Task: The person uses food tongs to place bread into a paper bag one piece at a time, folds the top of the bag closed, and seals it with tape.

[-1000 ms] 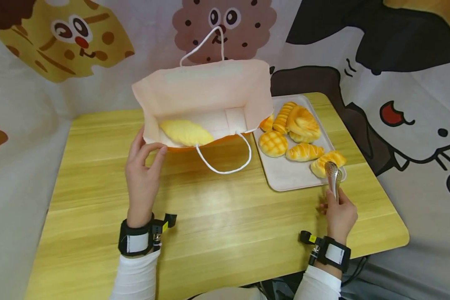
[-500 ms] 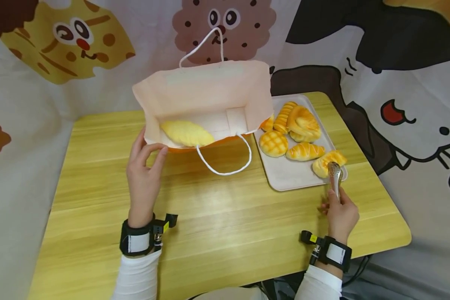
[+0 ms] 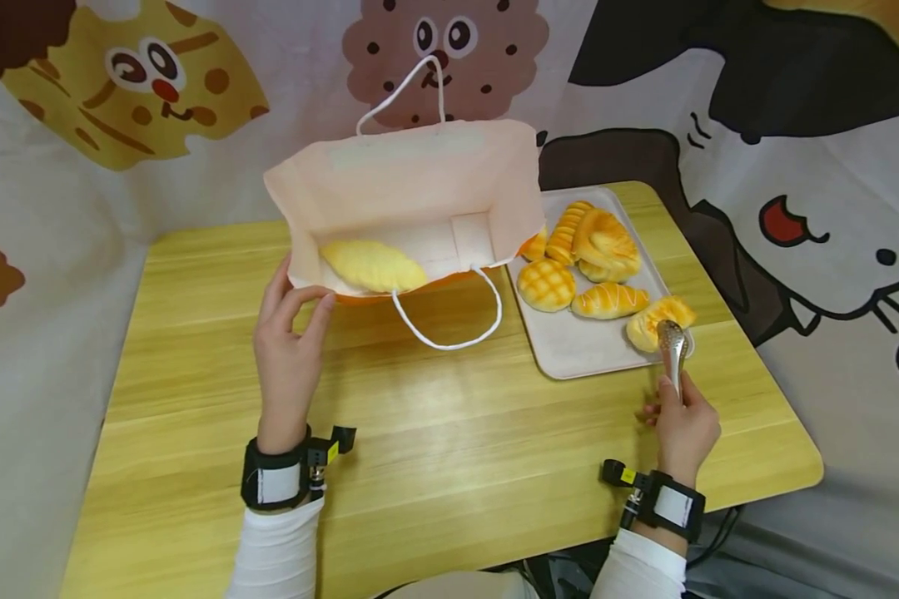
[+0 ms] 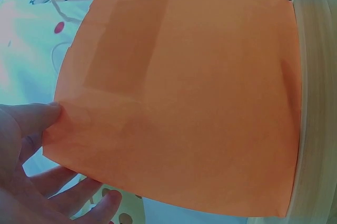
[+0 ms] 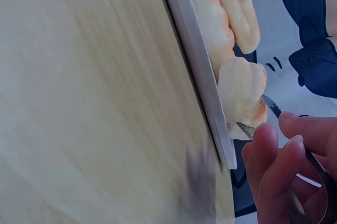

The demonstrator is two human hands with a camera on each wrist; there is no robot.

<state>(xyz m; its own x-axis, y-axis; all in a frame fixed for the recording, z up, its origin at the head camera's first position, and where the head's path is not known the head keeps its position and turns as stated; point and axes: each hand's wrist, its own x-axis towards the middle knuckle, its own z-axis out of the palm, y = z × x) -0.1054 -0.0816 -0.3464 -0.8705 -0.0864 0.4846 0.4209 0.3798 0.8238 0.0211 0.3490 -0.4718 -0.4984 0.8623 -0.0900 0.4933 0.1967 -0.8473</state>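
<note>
a yellow wood-grained table (image 3: pixel 457 466) with rounded corners fills most of the head view, and behind and beside it hangs a pale cloth (image 3: pixel 120 200) printed with cartoon figures: a spotted cheese wedge (image 3: pixel 228 112) with a red nose, a pinkish-brown biscuit (image 3: pixel 520 42) with eyes, and at the right a large figure in black, white and brown. toward the back of the table stands a paper bag (image 3: pixel 419 170), its mouth facing up toward the head camera, pale peach inside and orange outside, with white cord handles; a yellow oval bread (image 3: pixel 374 264) lies at the left of its floor. the left hand (image 3: pixel 290 349) pinches the bag's near left corner between thumb and fingers. just right of the bag is a pale rounded tray (image 3: pixel 580 353) bearing a bun with a grid pattern (image 3: pixel 545 285), a long roll with white icing lines (image 3: pixel 610 300), a ridged roll (image 3: pixel 567 233) and a golden folded bun (image 3: pixel 607 241). at the tray's near right corner, partly over the rim, is a plump cream-coloured bread (image 3: pixel 648 323) with a browned yellow top and soft folds. the right hand (image 3: pixel 685 428) grips metal tongs (image 3: pixel 673 345) with its fingers curled round them; their tips lie at opposite sides of that bread, though how firmly they clamp it i cannot tell. both wrists wear black straps (image 3: pixel 672 509) over white sleeves (image 3: pixel 273 549).
</note>
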